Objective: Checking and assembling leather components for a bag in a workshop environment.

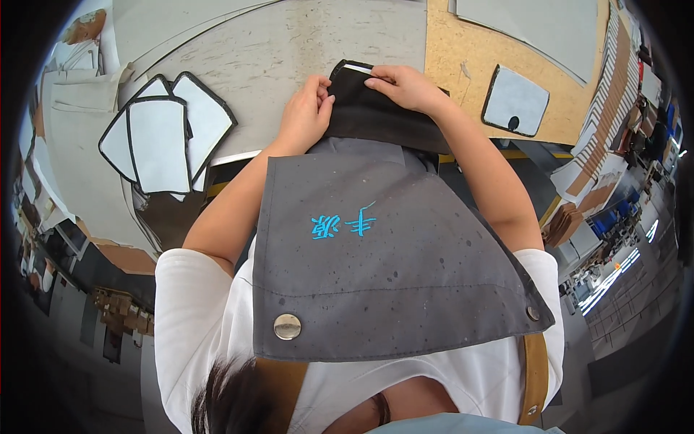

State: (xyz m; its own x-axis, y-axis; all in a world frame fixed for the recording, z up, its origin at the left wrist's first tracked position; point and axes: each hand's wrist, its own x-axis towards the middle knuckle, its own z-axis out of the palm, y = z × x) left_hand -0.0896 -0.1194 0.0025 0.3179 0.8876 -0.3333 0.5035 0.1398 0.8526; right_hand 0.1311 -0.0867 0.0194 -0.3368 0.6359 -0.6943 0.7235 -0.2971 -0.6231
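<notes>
A black, flexible sheet piece (372, 112) lies at the table's near edge in front of me, and part of it drapes toward my apron. At its far end a narrow white strip (357, 69) shows beside a dark folded border. My right hand (406, 88) pinches the far edge near that strip, thumb on top. With curled fingers, my left hand (307, 116) grips the left edge at the far corner. What lies under the fingers of both hands is hidden.
Several white panels with black borders (160, 145) overlap at the left. A similar panel (515, 101) with a dark rounded spot lies on the tan board (463, 43) at the right. My grey apron (390, 267) bulges up below my hands. Grey sheets (535, 29) lie at the far right.
</notes>
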